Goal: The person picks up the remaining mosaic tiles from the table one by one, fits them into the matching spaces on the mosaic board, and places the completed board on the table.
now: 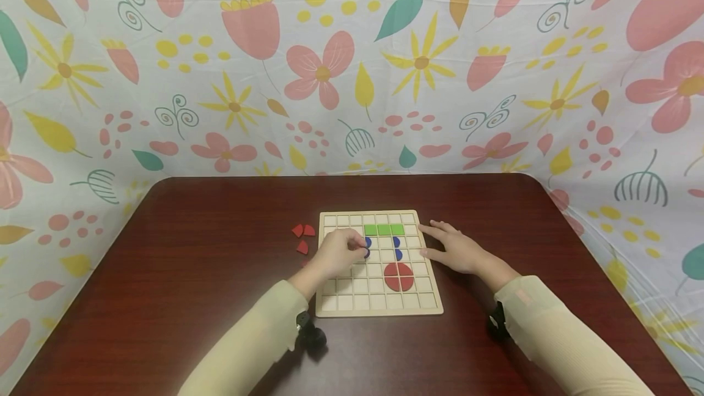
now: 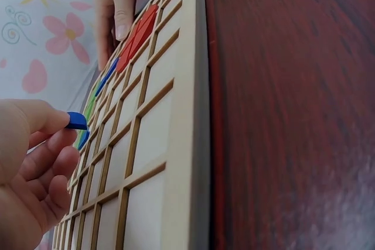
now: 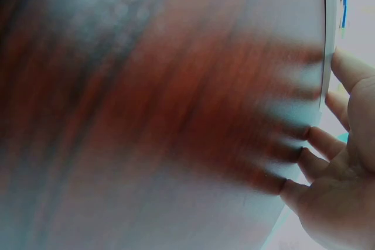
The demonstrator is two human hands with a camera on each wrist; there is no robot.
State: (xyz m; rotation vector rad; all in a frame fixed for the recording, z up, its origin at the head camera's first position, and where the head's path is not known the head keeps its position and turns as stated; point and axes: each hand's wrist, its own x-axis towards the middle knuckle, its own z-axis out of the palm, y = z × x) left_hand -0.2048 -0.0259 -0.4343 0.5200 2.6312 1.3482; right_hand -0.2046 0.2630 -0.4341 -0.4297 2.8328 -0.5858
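Note:
A wooden grid board (image 1: 335, 305) lies flat on the table. Over its middle my left hand (image 1: 337, 254) pinches a small blue quarter-circle piece (image 2: 77, 120) between thumb and index finger. Just beyond that piece a second blue piece (image 1: 368, 241) sits in the grid. Two more blue pieces (image 1: 396, 241) are farther right, below a row of three green squares (image 1: 384, 230). Red quarter pieces form a full circle (image 1: 398, 277) in the lower right cells. My right hand (image 1: 458, 249) rests with spread fingers at the board's right edge, its thumb and index fingertip right at the rim.
Several loose red quarter pieces (image 1: 302, 247) lie on the dark wooden table (image 1: 181, 280) left of the board, one partly hidden by the left wrist. A flower-patterned cloth (image 1: 352, 133) hangs behind the table. Each wrist wears a small black camera (image 1: 312, 336).

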